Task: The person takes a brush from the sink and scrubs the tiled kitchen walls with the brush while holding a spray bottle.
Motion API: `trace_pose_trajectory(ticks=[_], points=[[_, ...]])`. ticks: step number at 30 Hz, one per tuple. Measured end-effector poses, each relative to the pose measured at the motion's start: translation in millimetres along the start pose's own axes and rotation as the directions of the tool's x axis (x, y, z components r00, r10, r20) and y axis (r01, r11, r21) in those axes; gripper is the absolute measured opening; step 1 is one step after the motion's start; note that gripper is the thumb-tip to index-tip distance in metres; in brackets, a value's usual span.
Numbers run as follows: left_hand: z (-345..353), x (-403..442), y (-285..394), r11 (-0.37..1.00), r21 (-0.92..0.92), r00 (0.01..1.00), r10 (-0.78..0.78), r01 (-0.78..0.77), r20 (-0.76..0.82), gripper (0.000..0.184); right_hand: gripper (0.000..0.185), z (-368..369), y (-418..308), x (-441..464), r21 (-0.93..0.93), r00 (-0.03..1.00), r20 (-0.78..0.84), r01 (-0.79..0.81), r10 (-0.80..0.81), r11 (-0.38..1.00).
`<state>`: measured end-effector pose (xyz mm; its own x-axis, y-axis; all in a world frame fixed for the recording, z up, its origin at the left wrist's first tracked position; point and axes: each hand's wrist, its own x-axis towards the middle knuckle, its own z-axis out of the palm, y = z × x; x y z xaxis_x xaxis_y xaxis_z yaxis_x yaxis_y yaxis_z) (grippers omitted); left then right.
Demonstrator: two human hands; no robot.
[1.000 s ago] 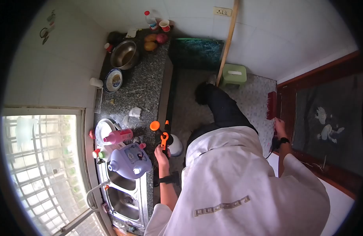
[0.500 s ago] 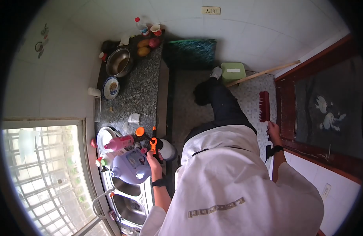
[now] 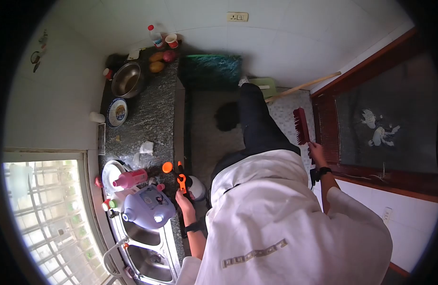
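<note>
My left hand (image 3: pixel 184 202) is closed round the handle of a spray bottle (image 3: pixel 197 188) with an orange and black head, beside the counter edge. On the right, my right hand (image 3: pixel 317 154) grips a red brush (image 3: pixel 301 126) by its handle, bristles to the left, in front of the dark door panel. A purple jug (image 3: pixel 150 207) and a pink bottle (image 3: pixel 130 179) are on the counter, left of the spray bottle.
The granite counter (image 3: pixel 155 102) bears a metal bowl (image 3: pixel 127 80), a patterned bowl (image 3: pixel 117 113) and fruit (image 3: pixel 156 66). Below is a double sink (image 3: pixel 155 263). A green stool (image 3: pixel 265 86) and a wooden stick (image 3: pixel 304 86) are near the back wall. A dark, furry shape (image 3: pixel 227 116) is on the floor.
The wooden stick has tipped from upright to leaning low toward the right. The view has shifted, and one leg has stepped forward. Both hands keep their hold on the spray bottle and brush.
</note>
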<state>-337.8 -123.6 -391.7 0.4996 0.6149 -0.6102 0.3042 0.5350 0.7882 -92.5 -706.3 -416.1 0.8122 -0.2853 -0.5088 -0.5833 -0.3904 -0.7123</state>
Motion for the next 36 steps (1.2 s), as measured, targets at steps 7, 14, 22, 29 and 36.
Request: trace_pose_trajectory(ticks=[7, 14, 22, 29, 36], points=[[-3.7, -10.3, -38.7, 0.999, 0.022, 0.997, -0.041, 0.043, -0.06, 0.033, 0.032, -33.9, 11.3, -10.4, -0.01, 0.999, -0.032, 0.027, -0.028, 1.0], [-12.8, -36.3, -59.1, 0.994, 0.065, 0.995, -0.092, 0.09, 0.027, 0.033, 0.024, -67.7, 37.4, -19.1, -0.132, 1.0, -0.004, -0.008, 0.008, 0.991], [-17.9, -68.5, -63.2, 0.994, 0.067, 0.992, -0.082, 0.089, -0.096, 0.029, 0.031, -60.5, 76.9, 37.4, -0.365, 0.994, -0.009, -0.108, 0.112, 0.925], [-22.6, -76.5, -64.5, 0.997, 0.056, 0.991, -0.048, 0.056, -0.127, 0.03, 0.031, -23.3, 35.4, 35.9, -0.225, 0.997, 0.059, -0.037, 0.051, 0.974], [-9.9, -74.5, -51.0, 0.998, 0.053, 0.993, -0.024, 0.031, -0.118, 0.03, 0.03, -9.7, 10.4, 56.9, -0.269, 0.992, 0.117, -0.009, 0.041, 0.963]])
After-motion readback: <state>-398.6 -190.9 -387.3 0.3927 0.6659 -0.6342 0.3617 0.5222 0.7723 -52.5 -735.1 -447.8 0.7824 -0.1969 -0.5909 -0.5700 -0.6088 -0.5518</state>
